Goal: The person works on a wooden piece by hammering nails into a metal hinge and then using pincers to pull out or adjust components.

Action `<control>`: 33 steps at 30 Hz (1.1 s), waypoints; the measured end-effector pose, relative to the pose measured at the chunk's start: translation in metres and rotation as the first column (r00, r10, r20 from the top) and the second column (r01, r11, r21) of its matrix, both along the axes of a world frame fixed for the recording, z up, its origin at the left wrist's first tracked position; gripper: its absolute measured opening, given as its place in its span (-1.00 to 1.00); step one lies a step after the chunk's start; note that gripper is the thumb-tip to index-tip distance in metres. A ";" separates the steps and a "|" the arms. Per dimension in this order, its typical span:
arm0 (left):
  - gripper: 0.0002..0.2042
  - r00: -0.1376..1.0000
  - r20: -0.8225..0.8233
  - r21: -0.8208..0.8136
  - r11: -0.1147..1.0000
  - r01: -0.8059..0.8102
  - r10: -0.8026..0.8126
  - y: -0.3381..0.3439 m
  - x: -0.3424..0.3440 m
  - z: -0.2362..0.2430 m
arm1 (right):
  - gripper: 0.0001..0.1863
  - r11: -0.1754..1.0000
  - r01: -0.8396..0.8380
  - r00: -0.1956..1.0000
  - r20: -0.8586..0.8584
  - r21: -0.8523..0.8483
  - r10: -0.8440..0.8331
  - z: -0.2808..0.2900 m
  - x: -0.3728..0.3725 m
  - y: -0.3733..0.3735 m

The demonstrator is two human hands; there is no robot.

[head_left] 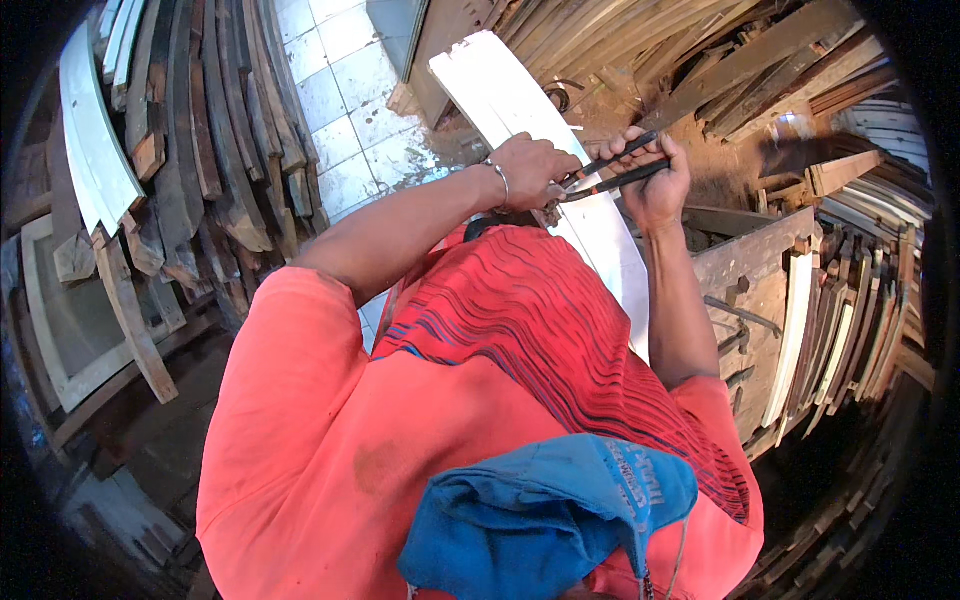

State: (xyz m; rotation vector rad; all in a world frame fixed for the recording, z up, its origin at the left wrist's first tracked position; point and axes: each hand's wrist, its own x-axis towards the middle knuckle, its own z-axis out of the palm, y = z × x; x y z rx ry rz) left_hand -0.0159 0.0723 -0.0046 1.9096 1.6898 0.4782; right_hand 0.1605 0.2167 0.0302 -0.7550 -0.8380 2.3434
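Note:
A long white board (505,95) runs slantwise in front of me, from the upper left down along my body to the right. My right hand (655,180) is closed round the two spread black handles of a pair of pliers (618,177), over the board's right edge. The handles converge toward my left hand (535,175), which is curled at the board's left side close to the tool's head. The jaws, and whatever the left fingers grip, are hidden. A metal bangle (500,183) is on my left wrist.
Stacked wooden planks (205,120) stand at the left, beside a pale framed panel (60,310). More timber (770,75) fills the far right. A wooden bench (745,260) with metal clamps (740,315) is right of my arm. White floor tiles (345,95) lie ahead.

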 end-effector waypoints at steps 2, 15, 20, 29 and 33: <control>-0.63 1.000 -0.029 0.019 1.000 -0.006 0.007 -0.001 -0.003 0.001 | -0.52 0.996 -0.072 0.997 -0.006 0.051 0.072 0.012 -0.016 -0.008; -0.60 0.951 0.267 0.020 0.985 -0.170 0.158 -0.008 0.001 -0.018 | -0.56 0.966 -0.157 0.953 0.288 0.208 0.093 0.013 -0.034 0.023; -0.63 0.968 0.220 0.004 0.993 -0.122 0.118 -0.001 -0.009 -0.015 | -0.50 0.975 -0.153 0.975 0.187 0.161 0.122 0.038 -0.021 0.003; -0.67 0.996 0.034 0.002 0.997 -0.083 0.083 -0.006 -0.007 -0.009 | -0.31 0.956 -0.225 0.973 -0.006 0.189 0.230 0.038 -0.010 -0.004; -0.67 0.996 0.001 0.171 0.981 -0.092 0.093 -0.019 -0.003 -0.017 | -0.46 0.971 -0.192 0.981 0.035 0.142 0.189 0.037 -0.019 -0.017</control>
